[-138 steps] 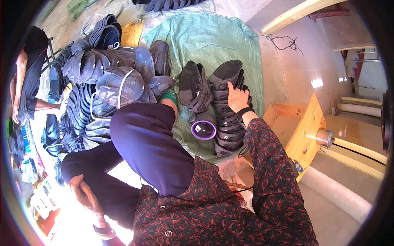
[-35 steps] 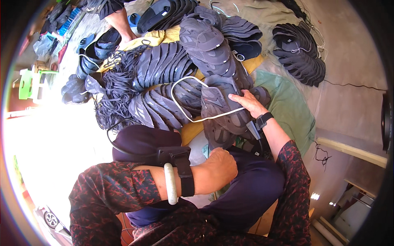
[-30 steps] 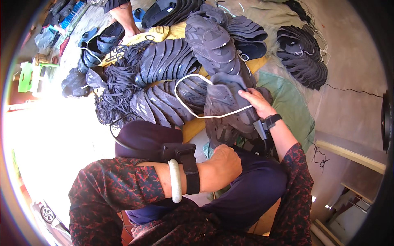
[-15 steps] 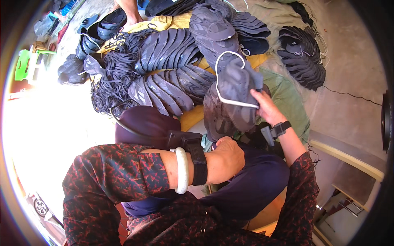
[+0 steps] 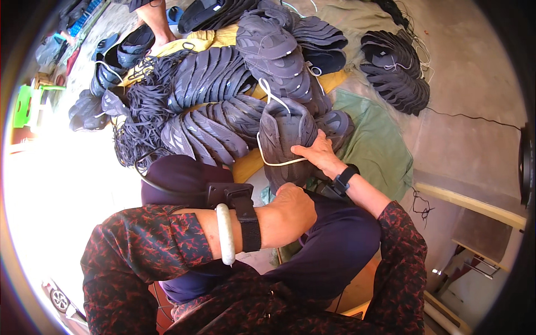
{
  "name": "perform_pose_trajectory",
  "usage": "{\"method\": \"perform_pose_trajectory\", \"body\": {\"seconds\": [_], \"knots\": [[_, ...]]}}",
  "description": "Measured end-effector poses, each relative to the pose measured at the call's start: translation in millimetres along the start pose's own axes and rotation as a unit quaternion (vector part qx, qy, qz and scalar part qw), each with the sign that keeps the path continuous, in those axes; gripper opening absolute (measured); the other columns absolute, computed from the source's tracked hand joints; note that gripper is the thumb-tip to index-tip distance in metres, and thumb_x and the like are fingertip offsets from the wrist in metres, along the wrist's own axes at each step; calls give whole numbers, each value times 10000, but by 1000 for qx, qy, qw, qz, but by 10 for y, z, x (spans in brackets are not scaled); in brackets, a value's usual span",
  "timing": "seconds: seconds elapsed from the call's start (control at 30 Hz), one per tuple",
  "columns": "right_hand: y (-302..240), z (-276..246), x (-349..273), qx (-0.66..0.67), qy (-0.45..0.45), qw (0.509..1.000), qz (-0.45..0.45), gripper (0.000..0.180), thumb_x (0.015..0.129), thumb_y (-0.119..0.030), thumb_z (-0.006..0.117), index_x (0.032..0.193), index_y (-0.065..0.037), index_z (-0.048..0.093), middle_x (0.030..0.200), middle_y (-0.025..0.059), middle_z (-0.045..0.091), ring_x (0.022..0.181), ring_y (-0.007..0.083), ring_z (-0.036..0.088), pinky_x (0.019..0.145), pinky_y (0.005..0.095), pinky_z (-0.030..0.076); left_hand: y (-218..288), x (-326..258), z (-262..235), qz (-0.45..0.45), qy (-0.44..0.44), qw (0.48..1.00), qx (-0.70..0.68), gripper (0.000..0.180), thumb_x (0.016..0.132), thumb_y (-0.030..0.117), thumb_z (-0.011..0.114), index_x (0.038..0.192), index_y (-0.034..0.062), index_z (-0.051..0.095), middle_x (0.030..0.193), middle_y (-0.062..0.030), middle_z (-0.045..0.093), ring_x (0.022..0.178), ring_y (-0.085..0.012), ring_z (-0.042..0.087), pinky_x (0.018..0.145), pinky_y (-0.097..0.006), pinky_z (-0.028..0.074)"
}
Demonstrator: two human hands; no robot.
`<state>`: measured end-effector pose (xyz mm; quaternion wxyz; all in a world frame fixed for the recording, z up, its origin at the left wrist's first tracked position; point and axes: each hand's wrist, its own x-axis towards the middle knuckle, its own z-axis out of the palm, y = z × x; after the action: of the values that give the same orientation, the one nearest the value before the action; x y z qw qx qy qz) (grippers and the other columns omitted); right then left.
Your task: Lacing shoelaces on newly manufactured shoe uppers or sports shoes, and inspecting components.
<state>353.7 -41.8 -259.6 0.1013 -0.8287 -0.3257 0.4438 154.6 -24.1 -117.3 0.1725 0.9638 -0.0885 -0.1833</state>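
My right hand grips a bundle of grey-blue shoe uppers tied with a white cord, holding it upright above my lap. My left hand reaches under the lower end of the same bundle and touches it; whether it grips is hidden. A pale bangle and a black strap sit on my left forearm, a black watch on my right wrist. My knees in dark trousers lie below the bundle.
Rows of stacked grey-blue shoe uppers and a tangle of dark laces cover the ground ahead. A green cloth lies right, dark soles beyond. Another person's arm reaches in at the top. A wooden frame stands right.
My right hand has pulled the tied bundle of uppers off the pile and raised it toward me. My left hand has come up beneath it. My view shifted slightly.
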Motion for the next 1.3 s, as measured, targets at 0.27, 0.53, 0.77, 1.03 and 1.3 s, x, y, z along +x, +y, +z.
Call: {"method": "perform_pose_trajectory", "body": {"seconds": [0.27, 0.53, 0.77, 1.03, 1.3], "knots": [[154, 31, 136, 221, -108, 969, -35, 1301, 640, -468, 944, 1520, 134, 198, 1513, 281, 350, 1443, 368, 349, 1177, 421, 351, 18, -8, 19, -5, -1, 1000, -8, 74, 812, 142, 673, 846, 78, 656, 753, -54, 661, 741, -200, 673, 608, -328, 451], [89, 118, 61, 6, -44, 999, 26, 1467, 618, -565, 924, 1521, 187, 44, 1492, 350, 412, 1423, 398, 417, 1163, 369, 374, 34, 9, 21, -12, 2, 1000, -8, 89, 811, 125, 676, 878, 68, 665, 798, -66, 674, 798, -212, 683, 642, -335, 472], [91, 37, 188, 28, -50, 998, 25, 1536, 561, -637, 918, 1520, 185, 45, 1512, 359, 378, 1431, 413, 404, 1160, 381, 380, 9, 53, 17, -19, -40, 998, -53, 154, 806, 100, 698, 949, 44, 685, 871, -100, 695, 867, -249, 703, 702, -352, 520], [32, 91, -25, -84, -18, 996, -20, 1410, 613, -644, 874, 1551, 112, 141, 1458, 380, 380, 1360, 514, 423, 1145, 486, 376, 7, 42, -25, -20, -39, 999, -25, 170, 824, 108, 684, 979, 39, 693, 890, -113, 705, 862, -247, 714, 682, -355, 526], [-116, 119, -252, -91, 6, 992, -87, 1303, 664, -551, 874, 1573, 30, 142, 1395, 372, 407, 1269, 500, 491, 1056, 537, 427, 39, 94, -39, -20, -62, 997, -32, 188, 831, 108, 681, 1007, 41, 696, 904, -104, 703, 875, -245, 714, 695, -356, 532]]}}
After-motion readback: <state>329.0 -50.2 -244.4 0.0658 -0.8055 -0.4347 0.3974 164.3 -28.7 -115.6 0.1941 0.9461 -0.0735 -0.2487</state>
